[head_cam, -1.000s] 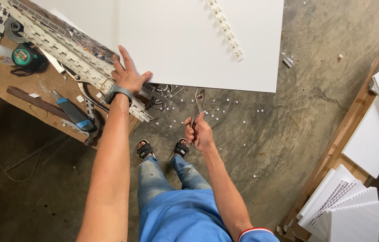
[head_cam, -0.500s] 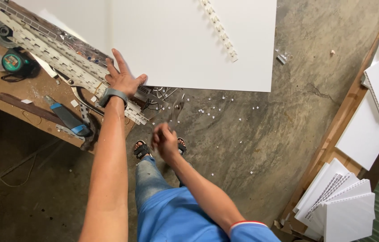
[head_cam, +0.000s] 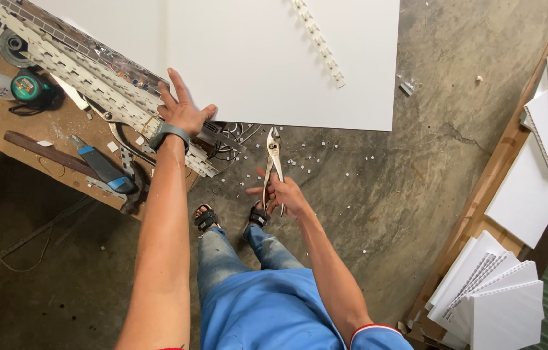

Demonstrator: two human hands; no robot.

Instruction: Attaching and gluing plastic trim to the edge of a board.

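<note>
Hands, two, bare, seen from above.

Left hand (head_cam: 183, 113): spread flat, fingers splayed, palm down on the near edge of the white panel (head_cam: 274, 58); grips nothing. Grey wristband (head_cam: 169, 133) on the wrist.

Right hand (head_cam: 281, 194): closed around the handles of the metal pliers (head_cam: 274, 159), held over the concrete floor (head_cam: 377, 188) just short of the panel's near edge. Pliers point away from the person, nose toward the panel; whether the nose touches anything cannot be told.

White panel: large, flat, lying across the top of the view, its left part over the tabletop (head_cam: 21, 129), the rest reaching out above the floor. White toothed strip (head_cam: 318, 42) lies aslant on its upper face.

Tabletop, brown, left of view: long white perforated rail (head_cam: 92, 91) running diagonally beside the panel; green tape measure (head_cam: 27, 85) near the far left; blue-handled tool (head_cam: 102, 168) and dark bar (head_cam: 40, 149) at the near edge; tangle of wire (head_cam: 228, 139) just beside the left hand.

Floor: small white offcuts (head_cam: 300, 162) scattered around the pliers; person's sandalled feet (head_cam: 232, 217) below.

Right edge: stacked white boards (head_cam: 501, 298) in a wooden frame (head_cam: 481, 201).
</note>
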